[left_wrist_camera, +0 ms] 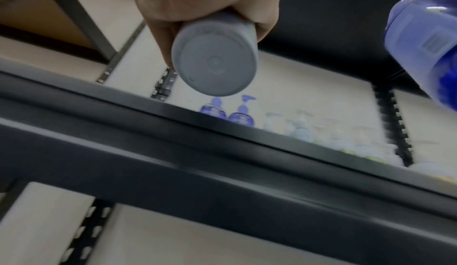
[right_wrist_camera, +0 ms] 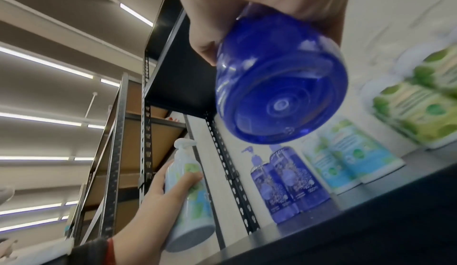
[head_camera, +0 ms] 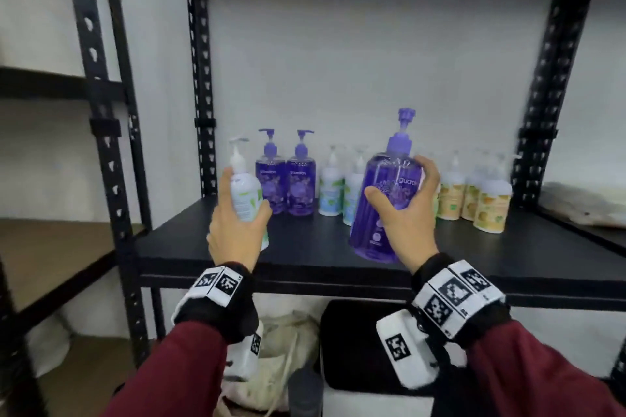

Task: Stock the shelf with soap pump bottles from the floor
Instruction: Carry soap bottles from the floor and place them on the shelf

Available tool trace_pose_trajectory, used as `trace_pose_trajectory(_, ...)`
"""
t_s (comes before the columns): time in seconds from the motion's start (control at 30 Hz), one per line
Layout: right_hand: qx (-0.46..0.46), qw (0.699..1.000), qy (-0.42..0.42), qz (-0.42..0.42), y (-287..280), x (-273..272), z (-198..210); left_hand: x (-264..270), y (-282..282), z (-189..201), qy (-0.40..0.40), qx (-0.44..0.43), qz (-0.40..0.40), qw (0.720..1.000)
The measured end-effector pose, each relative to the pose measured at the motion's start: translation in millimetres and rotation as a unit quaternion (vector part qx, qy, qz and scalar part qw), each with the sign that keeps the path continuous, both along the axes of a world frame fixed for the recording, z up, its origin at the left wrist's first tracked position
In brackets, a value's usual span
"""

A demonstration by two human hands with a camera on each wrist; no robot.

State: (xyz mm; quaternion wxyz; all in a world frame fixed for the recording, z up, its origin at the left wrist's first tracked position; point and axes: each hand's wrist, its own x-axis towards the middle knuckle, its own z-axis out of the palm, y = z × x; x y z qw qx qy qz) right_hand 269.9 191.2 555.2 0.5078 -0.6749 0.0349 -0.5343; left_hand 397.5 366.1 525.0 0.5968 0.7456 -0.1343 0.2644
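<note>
Two pump bottles held up at the front of the black shelf (head_camera: 338, 247), one in each hand.

The right hand (head_camera: 403, 210) has its grip curled round a purple bottle (head_camera: 386, 200): clear violet plastic with a lilac pump, white lettering and a floral label (its round base shows from the right wrist view), tilted slightly, its base above the shelf's front edge. The left hand (head_camera: 233, 227) wraps its grip round a white bottle (head_camera: 245, 193) with a white pump and a blue-green label, over the shelf's left front. At the back of the shelf stand two purple bottles (head_camera: 286, 179), then white ones with blue-green labels (head_camera: 338, 189), then cream-labelled ones (head_camera: 474, 196) toward the right post.
</note>
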Motion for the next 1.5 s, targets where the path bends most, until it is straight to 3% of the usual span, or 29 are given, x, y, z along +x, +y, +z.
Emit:
trace_pose_trajectory(0.23,-0.075,0.991,0.095,0.049,36.2,95.6,8.4,51.9,39.4,-10.0,0.003,-0.015,0.044,0.999)
trace_pose_trajectory(0.7,-0.136,0.957,0.248,0.068,44.0,231.9,20.4,91.9,30.2,-31.4,-0.022,0.022,-0.029,0.999)
trace_pose_trajectory(0.97,-0.163,0.940,0.298,0.034,50.5,246.4,18.1,89.6,33.5,-33.5,-0.028,0.012,-0.021,0.999)
trace_pose_trajectory(1.2,-0.170,0.892,0.403,0.113,36.0,233.0,19.2,87.8,34.2,-33.5,-0.031,0.015,-0.016,0.999)
trace_pose_trajectory(1.33,-0.154,0.894,0.391,0.156,29.8,235.1,26.0,87.2,34.1,-34.0,-0.030,0.011,-0.019,0.999)
trace_pose_trajectory(1.5,-0.196,0.892,0.394,0.106,24.2,241.0,26.2,87.5,33.5,-33.5,-0.028,0.013,-0.019,0.999)
